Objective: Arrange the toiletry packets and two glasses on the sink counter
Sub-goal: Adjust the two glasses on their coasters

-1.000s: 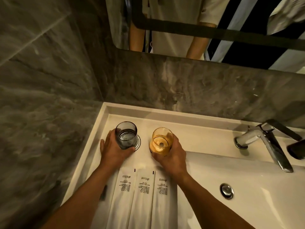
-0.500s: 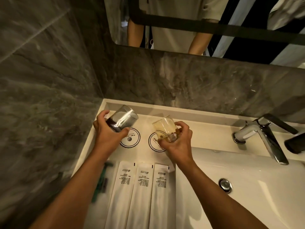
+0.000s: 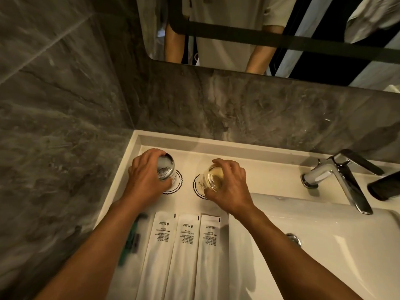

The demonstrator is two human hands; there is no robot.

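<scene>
My left hand [image 3: 146,177] grips a grey glass [image 3: 165,171], turned mouth-down over the left round paper coaster [image 3: 178,184]. My right hand [image 3: 230,187] grips an amber glass [image 3: 213,178], also turned over, above the right coaster [image 3: 197,187]. Whether either glass touches its coaster I cannot tell. Three white toiletry packets [image 3: 184,252] lie side by side on the white sink counter [image 3: 190,204], just in front of the coasters. A green object [image 3: 129,240] lies left of the packets, partly hidden by my left forearm.
The basin [image 3: 324,245] with its drain knob [image 3: 293,238] is to the right, below a chrome faucet [image 3: 337,180]. A dark phone-like object [image 3: 384,186] lies at the far right. Marble walls enclose the counter on the left and back; a mirror hangs above.
Both glasses stood upright on the coasters, were lifted and tilted, and are now turned upside down and lowered over the coasters.
</scene>
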